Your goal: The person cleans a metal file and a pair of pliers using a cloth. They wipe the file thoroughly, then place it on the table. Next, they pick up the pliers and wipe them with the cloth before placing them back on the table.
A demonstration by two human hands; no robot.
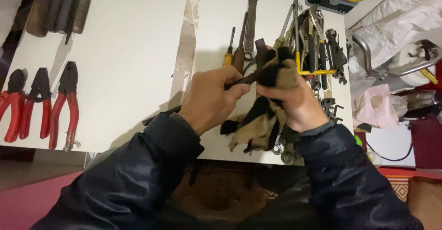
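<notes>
Left hand (212,99) grips a dark tool (239,80); right hand (294,102) clenches a tan-and-black rag (264,119) around it. Yellow rack (317,71) on the counter (129,50) holds wrenches.

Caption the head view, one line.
Left hand grips a dark tool; right hand holds a rag around it.

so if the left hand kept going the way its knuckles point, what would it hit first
Probably the rag bunched in the right hand: the left hand points right along the dark tool it grips, and the rag wraps that tool's far end. Depth looks level, though one view can't confirm it.
</notes>
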